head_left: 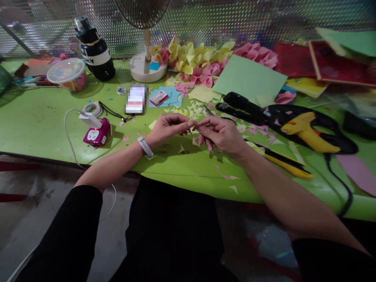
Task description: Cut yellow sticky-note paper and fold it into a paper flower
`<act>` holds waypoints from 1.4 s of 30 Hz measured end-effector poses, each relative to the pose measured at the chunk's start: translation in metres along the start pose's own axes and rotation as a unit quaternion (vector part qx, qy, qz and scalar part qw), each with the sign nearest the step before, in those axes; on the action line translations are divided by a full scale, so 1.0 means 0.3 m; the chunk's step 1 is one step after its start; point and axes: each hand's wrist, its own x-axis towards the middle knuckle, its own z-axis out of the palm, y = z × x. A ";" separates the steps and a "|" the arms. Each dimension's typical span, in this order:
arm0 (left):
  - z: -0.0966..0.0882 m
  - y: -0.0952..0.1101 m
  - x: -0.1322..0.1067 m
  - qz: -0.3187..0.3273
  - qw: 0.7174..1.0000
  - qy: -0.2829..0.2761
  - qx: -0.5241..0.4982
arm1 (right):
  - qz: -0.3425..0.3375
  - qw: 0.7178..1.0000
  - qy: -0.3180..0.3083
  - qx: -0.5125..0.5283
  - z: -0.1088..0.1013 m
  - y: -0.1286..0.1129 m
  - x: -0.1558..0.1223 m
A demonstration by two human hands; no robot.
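My left hand [172, 127] and my right hand [219, 134] meet fingertip to fingertip above the green table [164, 172]. Thumb and forefinger are pinched together on each. Whatever lies between the tips is too small or too hidden to make out. Small yellow paper scraps [195, 111] lie scattered behind and beneath the fingers, with pink scraps [261, 129] among them to the right. A pair of scissors [208, 111], partly hidden, rests just behind my right hand. Beside my right wrist lies a yellow and black utility knife [289, 164].
Folded yellow paper petals [190, 55] and pink ones [258, 55] are heaped at the back. A black stapler [246, 105] and a yellow glue gun [311, 133] lie right. Left are a phone [135, 98], a magenta power adapter [96, 135], a bottle [95, 53] and a fan [147, 66].
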 end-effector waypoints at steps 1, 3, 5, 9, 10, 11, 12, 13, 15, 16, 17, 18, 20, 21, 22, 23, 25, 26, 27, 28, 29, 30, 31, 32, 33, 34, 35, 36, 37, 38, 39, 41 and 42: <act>0.000 0.000 0.000 -0.001 1.000 -0.003 -0.002 | 0.002 1.000 -0.003 0.003 0.000 -0.004 0.000; 0.000 -0.002 0.000 -0.002 1.000 -0.006 -0.007 | 0.006 1.000 -0.009 0.010 0.000 -0.016 -0.001; -0.001 -0.006 0.000 0.002 1.000 -0.008 -0.012 | 0.013 1.000 -0.020 0.016 -0.001 -0.026 -0.002; -0.001 -0.010 -0.001 0.004 1.000 -0.006 -0.012 | 0.024 0.999 -0.038 0.024 -0.004 -0.031 -0.002; -0.001 -0.009 -0.001 0.003 1.000 -0.004 -0.010 | 0.022 0.999 -0.040 0.022 -0.005 -0.028 -0.002; 0.000 -0.007 -0.001 0.002 1.000 -0.002 -0.007 | 0.017 0.999 -0.039 0.017 -0.004 -0.024 -0.002; 0.000 -0.005 -0.001 0.001 1.000 0.000 -0.003 | 0.010 0.999 -0.032 0.007 -0.002 -0.019 -0.002; 0.001 -0.002 -0.001 0.001 1.000 0.003 0.001 | -0.001 1.000 -0.018 -0.003 0.001 -0.013 -0.003; 0.002 0.002 0.000 0.009 1.000 0.017 0.009 | -0.029 0.999 0.020 -0.025 0.009 -0.001 -0.004; 0.002 0.003 0.001 0.014 1.000 0.026 0.012 | -0.044 0.998 0.037 -0.033 0.013 0.006 -0.005; 0.003 0.003 0.001 0.019 0.999 0.032 0.015 | -0.057 0.997 0.047 -0.039 0.016 0.011 -0.005; 0.002 0.002 0.002 0.023 0.999 0.036 0.016 | -0.064 0.996 0.049 -0.043 0.018 0.016 -0.005; 0.002 0.000 0.003 0.026 0.999 0.035 0.016 | -0.063 0.996 0.038 -0.045 0.018 0.022 -0.003; 0.001 0.000 0.003 0.024 0.999 0.032 0.015 | -0.058 0.997 0.030 -0.041 0.016 0.024 -0.002; 0.001 -0.001 0.003 0.023 0.999 0.030 0.013 | -0.051 0.998 0.022 -0.036 0.013 0.024 -0.001; 0.000 0.000 0.002 0.022 0.999 0.027 0.010 | -0.044 0.998 0.015 -0.030 0.009 0.024 0.000; 0.000 0.003 0.001 0.022 1.000 0.016 0.007 | -0.034 0.999 0.002 -0.020 0.001 0.021 0.002; 0.000 0.004 0.000 0.022 1.000 0.010 0.005 | -0.028 0.999 -0.005 -0.015 -0.003 0.019 0.003; -0.001 0.006 -0.001 0.020 1.000 0.006 0.004 | -0.021 1.000 -0.013 -0.011 -0.006 0.018 0.004; 0.000 0.008 -0.002 0.016 1.000 0.005 0.003 | -0.014 1.000 -0.020 -0.006 -0.008 0.016 0.004; 0.000 0.009 -0.002 0.011 1.000 0.007 0.002 | -0.008 1.000 -0.029 0.001 -0.010 0.015 0.005; 0.000 0.010 -0.003 0.005 1.000 0.009 0.001 | -0.002 0.999 -0.037 0.007 -0.011 0.014 0.005; 0.001 0.009 -0.003 0.002 1.000 0.011 -0.001 | 0.004 0.999 -0.043 0.011 -0.010 0.015 0.004; 0.001 0.008 -0.004 0.001 1.000 0.011 -0.002 | 0.009 0.999 -0.046 0.012 -0.009 0.015 0.003; 0.002 0.006 -0.004 0.005 1.000 0.013 -0.003 | 0.011 0.999 -0.041 0.009 -0.006 0.016 0.001; 0.002 0.003 -0.003 0.012 1.000 0.017 -0.004 | 0.010 0.999 -0.030 0.002 -0.003 0.017 -0.001; 0.001 -0.001 -0.003 0.020 1.000 0.024 -0.003 | 0.003 1.000 -0.013 -0.009 0.002 0.018 -0.003; 0.000 -0.004 -0.002 0.029 0.999 0.033 0.001 | -0.010 1.000 0.005 -0.022 0.006 0.018 -0.005; -0.001 -0.008 -0.001 0.038 0.998 0.043 0.006 | -0.025 0.999 0.020 -0.036 0.011 0.018 -0.006; -0.002 -0.011 0.000 0.044 0.998 0.050 0.012 | -0.039 0.998 0.030 -0.047 0.014 0.017 -0.006; -0.003 -0.014 0.001 0.049 0.997 0.053 0.017 | -0.050 0.997 0.035 -0.054 0.017 0.017 -0.006; -0.006 -0.017 0.003 0.052 0.997 0.047 0.018 | -0.058 0.996 0.033 -0.057 0.018 0.018 -0.003; -0.007 -0.017 0.003 0.052 0.998 0.041 0.016 | -0.057 0.996 0.028 -0.055 0.016 0.019 -0.002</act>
